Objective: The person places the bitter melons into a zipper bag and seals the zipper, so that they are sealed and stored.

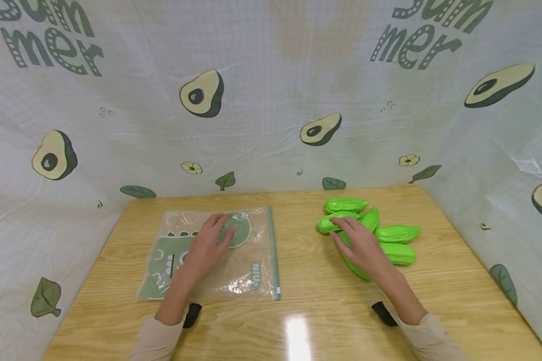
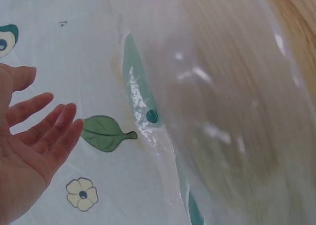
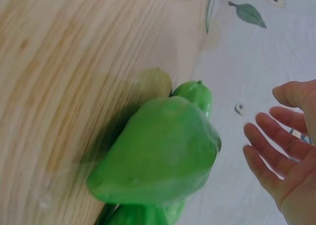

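Observation:
My left hand (image 1: 209,246) is over a clear zip bag (image 1: 228,276) with a green and white print, its fingers loosely bent and holding nothing. The bag lies flat, its green zip strip (image 1: 272,245) on the right side. In the left wrist view the palm (image 2: 24,161) faces the camera, beside the blurred plastic. Over a group of bright green, ridged vegetables (image 1: 396,234), which look like bitter melons, hovers my right hand (image 1: 360,245), relaxed and with nothing in its grip. It partly hides some of them. One melon (image 3: 158,151) looms large in the right wrist view, apart from the fingers.
Both things lie on a wooden table (image 1: 298,281), with bare wood between the bag and the melons. A white cloth (image 1: 262,150) printed with avocados and leaves rises at the back and both sides. Black straps (image 1: 384,313) show at the wrists.

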Tool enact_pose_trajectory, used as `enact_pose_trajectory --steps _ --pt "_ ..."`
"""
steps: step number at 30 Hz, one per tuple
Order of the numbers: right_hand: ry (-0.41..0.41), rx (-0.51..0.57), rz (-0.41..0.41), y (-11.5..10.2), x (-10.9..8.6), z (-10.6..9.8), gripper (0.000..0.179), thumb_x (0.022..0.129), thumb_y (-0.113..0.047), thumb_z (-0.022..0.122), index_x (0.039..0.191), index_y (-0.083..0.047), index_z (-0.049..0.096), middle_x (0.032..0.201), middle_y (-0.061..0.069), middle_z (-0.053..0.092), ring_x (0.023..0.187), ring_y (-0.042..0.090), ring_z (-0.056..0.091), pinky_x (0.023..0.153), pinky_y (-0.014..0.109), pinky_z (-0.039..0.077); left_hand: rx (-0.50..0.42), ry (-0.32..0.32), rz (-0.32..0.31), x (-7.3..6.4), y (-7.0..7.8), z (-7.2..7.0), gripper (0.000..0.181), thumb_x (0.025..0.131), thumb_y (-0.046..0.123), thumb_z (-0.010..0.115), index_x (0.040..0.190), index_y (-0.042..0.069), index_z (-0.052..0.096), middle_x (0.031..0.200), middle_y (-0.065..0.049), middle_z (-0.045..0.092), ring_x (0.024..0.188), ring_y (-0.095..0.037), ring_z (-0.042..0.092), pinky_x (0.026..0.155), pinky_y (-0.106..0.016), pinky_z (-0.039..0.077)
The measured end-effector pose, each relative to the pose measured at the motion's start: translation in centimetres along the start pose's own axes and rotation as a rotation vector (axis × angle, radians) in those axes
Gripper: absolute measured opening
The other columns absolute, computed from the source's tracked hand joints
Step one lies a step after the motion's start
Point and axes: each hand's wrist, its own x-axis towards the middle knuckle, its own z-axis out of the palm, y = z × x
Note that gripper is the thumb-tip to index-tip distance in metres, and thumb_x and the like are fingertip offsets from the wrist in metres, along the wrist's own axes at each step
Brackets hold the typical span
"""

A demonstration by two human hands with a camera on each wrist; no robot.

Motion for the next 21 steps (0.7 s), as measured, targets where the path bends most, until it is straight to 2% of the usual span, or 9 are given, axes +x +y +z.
enact_pose_trajectory --steps 4,12,21 --pt "-0.021 0.023 0.007 -0.4 0.4 0.5 0.038 0.088 -0.005 0.079 0.124 0.000 0.067 0.113 0.015 0.069 0.101 0.031 0.067 0.078 0.047 0.060 -0.016 0.005 0.024 0.2 0.3 0.5 0.039 0.099 0.017 0.070 0.134 -0.001 0.063 0.124 -0.018 0.062 0.103 -0.032 0.065 0.086 -0.050 0.059" --pt "-0.067 0.069 0.046 -1.6 1.0 1.1 0.033 0.093 -0.009 0.075 0.124 -0.001 0.067 0.115 0.012 0.069 0.102 0.028 0.067 0.078 0.045 0.061 -0.041 -0.004 0.014 0.5 1.4 1.6 0.037 0.099 0.014 0.070 0.132 -0.002 0.064 0.124 -0.016 0.063 0.096 -0.029 0.067 0.077 -0.045 0.060" --pt "-0.115 0.083 0.061 -2.3 1.9 2.3 0.028 0.096 -0.011 0.072 0.122 -0.001 0.068 0.108 0.012 0.070 0.093 0.024 0.068 0.072 0.041 0.061 -0.070 -0.032 -0.007 0.8 2.2 2.5 0.032 0.100 0.016 0.070 0.126 0.000 0.067 0.118 -0.015 0.062 0.093 -0.029 0.068 0.074 -0.043 0.061"
